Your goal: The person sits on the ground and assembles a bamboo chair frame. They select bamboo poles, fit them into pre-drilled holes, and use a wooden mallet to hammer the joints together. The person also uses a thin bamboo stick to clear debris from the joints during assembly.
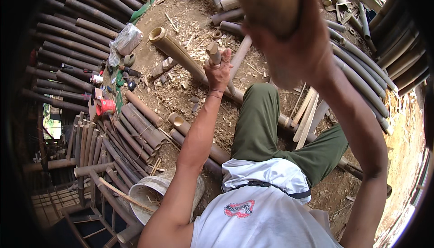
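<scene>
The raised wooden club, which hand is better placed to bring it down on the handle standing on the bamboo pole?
Right. The right hand grips the wooden club raised above. The left hand is busy gripping the short handle upright against the long bamboo pole.

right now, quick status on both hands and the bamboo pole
Left hand gripping a short wooden handle upright on the long bamboo pole. Right hand raised, holding a wooden mallet. Chips and loose poles around.

left hand (218,69) gripping, right hand (296,44) raised
</scene>
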Motion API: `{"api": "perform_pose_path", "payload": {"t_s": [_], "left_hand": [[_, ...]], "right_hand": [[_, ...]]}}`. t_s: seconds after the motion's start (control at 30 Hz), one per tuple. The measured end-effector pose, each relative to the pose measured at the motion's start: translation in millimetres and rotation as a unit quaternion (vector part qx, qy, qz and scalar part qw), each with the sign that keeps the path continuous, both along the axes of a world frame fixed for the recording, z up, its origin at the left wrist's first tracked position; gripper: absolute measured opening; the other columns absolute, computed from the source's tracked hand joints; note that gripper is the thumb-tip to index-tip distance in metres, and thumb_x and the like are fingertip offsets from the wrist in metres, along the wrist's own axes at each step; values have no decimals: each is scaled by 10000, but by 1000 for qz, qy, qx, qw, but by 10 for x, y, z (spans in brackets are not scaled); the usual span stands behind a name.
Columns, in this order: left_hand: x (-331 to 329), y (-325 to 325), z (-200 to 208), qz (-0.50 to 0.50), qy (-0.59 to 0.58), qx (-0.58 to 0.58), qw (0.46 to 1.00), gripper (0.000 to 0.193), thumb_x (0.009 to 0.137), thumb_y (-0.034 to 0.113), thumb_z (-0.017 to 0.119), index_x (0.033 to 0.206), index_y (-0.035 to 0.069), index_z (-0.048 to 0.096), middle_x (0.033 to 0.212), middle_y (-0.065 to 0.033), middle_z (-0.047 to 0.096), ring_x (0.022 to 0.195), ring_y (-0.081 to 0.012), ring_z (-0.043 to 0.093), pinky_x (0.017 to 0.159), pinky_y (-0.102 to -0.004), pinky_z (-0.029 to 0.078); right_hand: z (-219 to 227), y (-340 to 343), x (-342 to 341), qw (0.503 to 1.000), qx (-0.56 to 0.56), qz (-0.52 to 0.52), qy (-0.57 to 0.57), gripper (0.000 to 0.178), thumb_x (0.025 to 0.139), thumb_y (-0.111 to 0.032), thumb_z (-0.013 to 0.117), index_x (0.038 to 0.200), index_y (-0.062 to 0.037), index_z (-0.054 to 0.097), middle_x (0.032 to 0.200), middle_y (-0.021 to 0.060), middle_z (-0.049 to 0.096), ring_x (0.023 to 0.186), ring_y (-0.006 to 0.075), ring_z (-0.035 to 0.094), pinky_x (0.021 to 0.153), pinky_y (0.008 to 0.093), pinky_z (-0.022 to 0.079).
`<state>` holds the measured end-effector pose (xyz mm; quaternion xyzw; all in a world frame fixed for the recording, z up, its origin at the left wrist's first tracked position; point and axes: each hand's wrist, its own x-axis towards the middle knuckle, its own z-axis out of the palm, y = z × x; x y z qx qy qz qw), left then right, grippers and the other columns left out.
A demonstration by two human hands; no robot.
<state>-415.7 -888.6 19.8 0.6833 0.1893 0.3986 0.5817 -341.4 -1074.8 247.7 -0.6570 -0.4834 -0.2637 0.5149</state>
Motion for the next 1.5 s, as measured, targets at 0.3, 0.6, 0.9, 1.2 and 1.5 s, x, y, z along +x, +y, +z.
{"api": "perform_pose_path", "payload": {"t_s": [0.3,0.6,0.9,1.2,1.5], "left_hand": [[-71,1,50,-13,32,36,999,342,944,369,700,942,28,677,749,-43,661,573,-130,640,526,-284,512],[-23,22,-141,-2,32,-18,999,333,918,317,740,1004,0,682,779,-66,682,579,-131,645,506,-293,536],[-160,83,-187,12,34,8,999,386,935,387,706,953,2,685,758,-55,666,559,-140,649,501,-286,523],[-33,278,-359,-70,34,-146,986,198,1004,187,621,963,-2,666,757,-48,635,674,-151,605,670,-290,518],[-1140,-1417,-137,-139,217,46,965,349,907,48,617,1246,-1,552,1140,-111,572,1050,-193,558,951,-335,459]], "right_hand": [[103,-29,-11,995,-96,37,4,946,688,-204,846,1500,-151,363,1116,221,615,919,387,669,789,481,554],[38,-290,53,933,-356,-15,59,1002,668,-184,852,1535,-207,350,1405,198,517,1224,403,568,1056,458,463],[-175,-483,64,897,-431,-16,-92,1068,653,-241,854,1559,-257,289,1008,140,544,858,332,651,694,443,551],[-218,-847,151,871,-487,-62,18,966,711,-234,794,1535,-246,292,1080,179,587,918,373,671,728,452,572],[-1188,-3375,-681,828,-87,-255,492,971,728,-318,840,1481,34,337,1325,217,559,1223,305,564,1068,391,423]]}}
